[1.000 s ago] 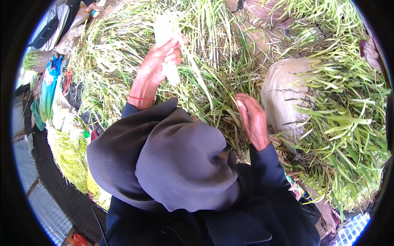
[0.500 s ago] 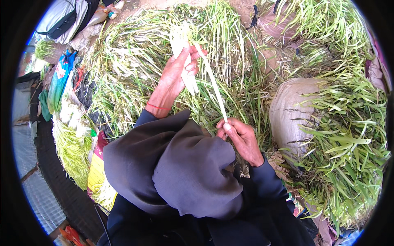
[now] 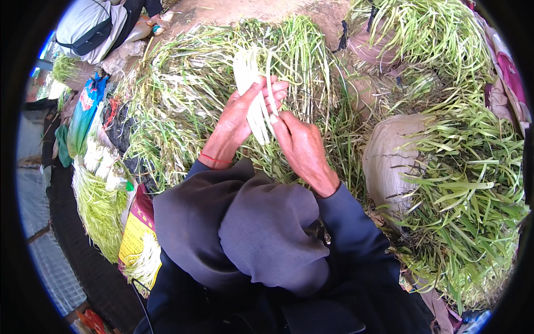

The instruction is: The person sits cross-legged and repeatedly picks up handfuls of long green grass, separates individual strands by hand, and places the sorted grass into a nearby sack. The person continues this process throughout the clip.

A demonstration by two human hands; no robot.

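Observation:
My left hand, with a red string on its wrist, is closed around a small bunch of pale green stalks. The bunch stands out above and below the thumb. A single pale stalk lies along the bunch's right side, across the left fingers. At its lower end my right hand pinches it between thumb and fingers, close to the left palm. Beneath both hands spreads a heap of loose green and yellowed leaves and stems.
A full whitish sack stands on the right, with piled long green leaves beside it. On the left are bundled pale stalks, a yellow and maroon bag and a blue bag. Bare ground shows at the far side.
My right hand has moved up and left to my left hand. The single stalk was slanting between the hands and is now upright alongside the bunch.

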